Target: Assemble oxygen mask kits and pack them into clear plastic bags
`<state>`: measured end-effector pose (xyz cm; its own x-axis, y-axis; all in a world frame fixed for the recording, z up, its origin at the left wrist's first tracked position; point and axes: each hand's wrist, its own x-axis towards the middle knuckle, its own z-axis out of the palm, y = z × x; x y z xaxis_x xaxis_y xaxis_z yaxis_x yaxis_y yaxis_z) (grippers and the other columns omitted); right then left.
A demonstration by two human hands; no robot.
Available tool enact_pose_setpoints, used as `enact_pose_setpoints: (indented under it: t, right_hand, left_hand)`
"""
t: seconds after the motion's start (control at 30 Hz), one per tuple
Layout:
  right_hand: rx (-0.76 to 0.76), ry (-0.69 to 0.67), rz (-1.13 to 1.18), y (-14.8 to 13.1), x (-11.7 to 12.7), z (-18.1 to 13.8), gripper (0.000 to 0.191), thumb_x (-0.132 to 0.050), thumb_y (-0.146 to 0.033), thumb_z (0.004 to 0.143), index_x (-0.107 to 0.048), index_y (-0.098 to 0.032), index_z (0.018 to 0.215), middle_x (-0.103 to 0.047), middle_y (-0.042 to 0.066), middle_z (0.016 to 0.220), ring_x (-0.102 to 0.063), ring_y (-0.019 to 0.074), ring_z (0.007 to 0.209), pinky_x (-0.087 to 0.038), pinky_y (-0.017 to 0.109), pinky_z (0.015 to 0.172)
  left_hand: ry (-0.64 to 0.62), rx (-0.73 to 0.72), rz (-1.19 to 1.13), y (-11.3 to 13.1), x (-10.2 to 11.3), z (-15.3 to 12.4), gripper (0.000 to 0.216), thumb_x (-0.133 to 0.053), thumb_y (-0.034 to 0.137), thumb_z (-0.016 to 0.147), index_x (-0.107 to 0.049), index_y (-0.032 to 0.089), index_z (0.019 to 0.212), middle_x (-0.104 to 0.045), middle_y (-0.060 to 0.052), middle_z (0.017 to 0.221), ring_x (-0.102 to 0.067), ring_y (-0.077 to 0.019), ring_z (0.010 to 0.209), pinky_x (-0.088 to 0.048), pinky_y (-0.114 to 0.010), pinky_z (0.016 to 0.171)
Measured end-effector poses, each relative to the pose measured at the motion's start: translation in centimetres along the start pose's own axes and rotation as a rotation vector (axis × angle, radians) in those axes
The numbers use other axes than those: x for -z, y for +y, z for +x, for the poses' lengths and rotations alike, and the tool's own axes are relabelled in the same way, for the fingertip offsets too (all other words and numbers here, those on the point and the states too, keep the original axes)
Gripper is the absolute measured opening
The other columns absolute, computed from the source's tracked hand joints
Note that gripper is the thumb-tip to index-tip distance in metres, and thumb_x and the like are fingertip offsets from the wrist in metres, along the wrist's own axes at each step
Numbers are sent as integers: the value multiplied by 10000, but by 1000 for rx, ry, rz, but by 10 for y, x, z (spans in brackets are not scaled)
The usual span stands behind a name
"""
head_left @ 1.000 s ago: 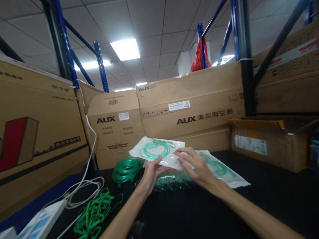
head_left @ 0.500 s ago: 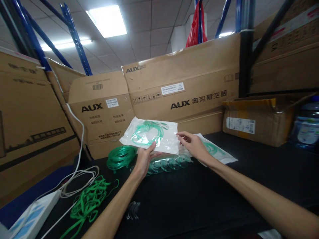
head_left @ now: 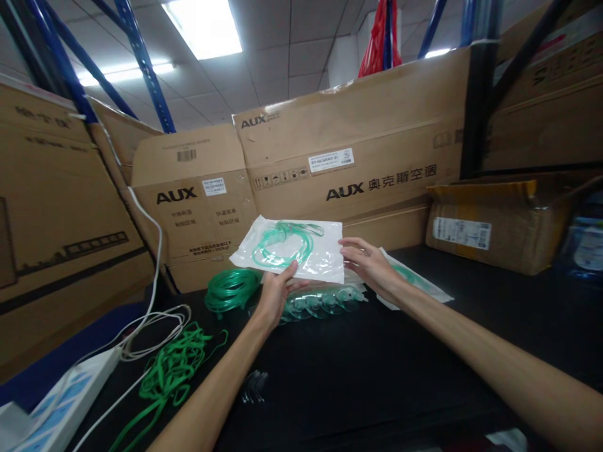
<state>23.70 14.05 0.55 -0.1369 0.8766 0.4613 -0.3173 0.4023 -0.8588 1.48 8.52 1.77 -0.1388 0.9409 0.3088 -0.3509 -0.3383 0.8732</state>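
Note:
A clear-and-white sealed pouch [head_left: 325, 251] with coiled green tubing inside is held up above the black table. My left hand [head_left: 277, 292] grips its lower edge, thumb on top and fingers underneath. At the pouch's right edge, my right hand [head_left: 370, 263] has its fingers stretched out, fingertips at the border; the thumb is hidden. Below the pouch lies a row of clear green plastic masks [head_left: 325, 301], partly covered. Another pouch with green tubing [head_left: 417, 279] lies behind my right wrist. To the left sits a coil of green tubing [head_left: 230, 290].
A tangle of green elastic strap [head_left: 176, 364] lies left, near white cables [head_left: 157, 333] and a power strip [head_left: 66, 392]. Small silvery curved strips [head_left: 254, 386] lie in front. Large cardboard boxes [head_left: 301, 207] line the back; an open carton [head_left: 499, 229] and a bottle [head_left: 584, 248] stand right.
The pouch is tilted a little differently and stays in my left hand. My right fingers have straightened from a bent pose at its right edge. The view has shifted slightly.

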Motion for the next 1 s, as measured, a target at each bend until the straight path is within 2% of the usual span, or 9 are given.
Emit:
enact_pose_setpoints:
  t: [0.23,0.4,0.5,0.6,0.7,0.77,0.87,1.0]
  right_hand:
    - [-61,14,81,1,1,1,234,-672,-270,993,-650,-164,1200,-703,52,1090,-705,188,874,-613,368,766]
    - [-51,35,61,-1,-2,-1,235,-683,-267,984,-648,-164,1192,-706,27,995,-700,172,805,-607,348,729]
    - [-17,60,29,1,-6,-2,296,-698,-294,975,-628,-172,1235,-706,15,945,-705,177,791,-608,360,732]
    - [28,125,-35,6,-6,0,319,-685,-322,984,-607,-176,1257,-695,26,987,-700,178,802,-606,345,703]
    - [69,209,-136,9,-2,3,246,-669,-318,994,-631,-162,1181,-680,32,1013,-672,156,770,-586,304,651]
    - [66,207,-207,7,1,4,197,-672,-322,992,-661,-149,1088,-686,24,981,-667,152,756,-581,299,651]
    - [13,125,-283,2,4,0,210,-679,-346,986,-688,-136,996,-699,7,930,-682,165,758,-585,306,665]
    - [-82,30,-295,1,-1,-5,208,-673,-344,993,-693,-138,1013,-707,6,918,-682,152,721,-587,291,638]
  left_hand:
    - [-31,1,-6,1,1,-1,426,-886,294,731,-710,126,1080,-728,-93,1120,-710,-222,940,-668,-310,698]
    - [-46,-16,18,0,1,-3,411,-890,297,727,-720,122,1057,-739,-99,1087,-710,-230,938,-664,-295,680]
    - [-54,-34,41,-1,1,-3,448,-887,288,732,-712,138,1116,-741,-107,1124,-707,-247,984,-657,-277,660]
    - [-63,-48,69,-3,1,-3,510,-882,300,739,-692,159,1190,-730,-115,1192,-698,-271,1038,-653,-273,632]
    - [-70,-49,103,-5,1,-2,551,-886,320,729,-686,159,1217,-723,-119,1210,-701,-276,1018,-655,-295,625]
    - [-74,-46,131,-6,2,-1,551,-892,334,718,-695,150,1198,-721,-120,1201,-703,-268,981,-652,-307,623]
    - [-89,-51,184,-7,3,0,489,-897,356,708,-722,128,1104,-731,-115,1123,-693,-232,883,-613,-273,584]
    - [-125,-72,274,-6,6,1,396,-897,403,704,-724,110,906,-712,-58,832,-609,-149,643,-496,-222,495]
